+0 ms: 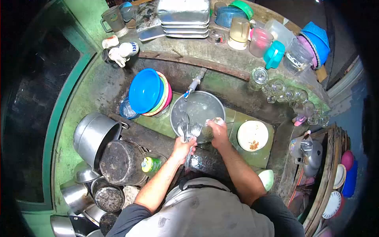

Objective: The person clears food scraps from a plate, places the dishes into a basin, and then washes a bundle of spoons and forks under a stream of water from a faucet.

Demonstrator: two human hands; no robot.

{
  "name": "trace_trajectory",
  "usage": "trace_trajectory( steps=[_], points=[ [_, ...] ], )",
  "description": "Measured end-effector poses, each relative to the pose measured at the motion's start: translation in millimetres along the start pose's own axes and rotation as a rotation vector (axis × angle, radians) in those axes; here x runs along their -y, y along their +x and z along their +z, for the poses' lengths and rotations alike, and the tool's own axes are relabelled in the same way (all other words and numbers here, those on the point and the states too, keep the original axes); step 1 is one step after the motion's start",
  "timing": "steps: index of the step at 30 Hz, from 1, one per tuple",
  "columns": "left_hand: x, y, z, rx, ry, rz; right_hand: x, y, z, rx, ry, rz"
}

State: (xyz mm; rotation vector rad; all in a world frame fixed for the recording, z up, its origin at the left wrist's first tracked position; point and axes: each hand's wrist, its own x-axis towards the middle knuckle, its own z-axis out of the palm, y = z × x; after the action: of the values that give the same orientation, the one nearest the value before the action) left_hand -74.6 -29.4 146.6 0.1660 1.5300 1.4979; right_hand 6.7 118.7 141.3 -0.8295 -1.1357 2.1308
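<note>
Left hand (182, 147) fingers clamp a bundle of forks (188, 129) over the steel basin (197, 108); right hand (217, 128) fingers close around their tines. Wet grip risks dropped forks.

Forks' handles (188, 136) inside left fist; pots (63, 227) cut off at bottom edge

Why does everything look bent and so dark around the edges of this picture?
Head view: a fisheye lens bows the counter edge and blackens the corners. Light falls on the middle, glaring off the wet metal basin and stacked trays. The left hand gripping forks and the right hand look slightly soft; the rim is blurrier.
</note>
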Motion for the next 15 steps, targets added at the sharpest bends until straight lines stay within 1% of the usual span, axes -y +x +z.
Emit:
trace_trajectory(
  steps=[1,2,3,5,6,7,9,10,11,13,14,15],
  points=[
    [-1,-1,-1,0.023,-0.042,-0.039,7,-2,3,0.114,0.136,-0.005],
    [-2,-1,0,0.089,-0.161,-0.093,9,-7,11,0.068,0.376,0.178],
    [3,2,0,0.089,-0.162,-0.093,10,-10,12,0.068,0.375,0.178],
    [13,10,0,0.231,-0.442,-0.207,8,-19,12,0.227,-1.017,-0.929],
    [-5,-3,13,0.127,-0.323,-0.175,-5,-14,17,0.278,-0.528,-0.424],
    [-4,-2,15,0.126,-0.323,-0.175,-12,-10,26,0.101,0.053,-0.020],
    [-2,-3,16,0.040,-0.095,-0.042,-11,-7,30,-0.051,0.016,-0.137],
    [-4,-3,14,0.061,-0.185,-0.069,-10,-3,29,0.007,0.071,-0.072],
    [-6,-2,13,0.061,-0.186,-0.068,-9,-3,29,0.008,0.070,-0.073],
    [-9,-1,10,0.081,-0.333,-0.127,-8,-4,31,0.093,0.174,0.030],
    [-10,-2,10,0.085,-0.282,-0.077,-15,-2,28,0.062,0.114,-0.033],
    [-10,-1,10,0.084,-0.282,-0.073,-15,-1,30,0.065,0.114,-0.035]
  ],
)
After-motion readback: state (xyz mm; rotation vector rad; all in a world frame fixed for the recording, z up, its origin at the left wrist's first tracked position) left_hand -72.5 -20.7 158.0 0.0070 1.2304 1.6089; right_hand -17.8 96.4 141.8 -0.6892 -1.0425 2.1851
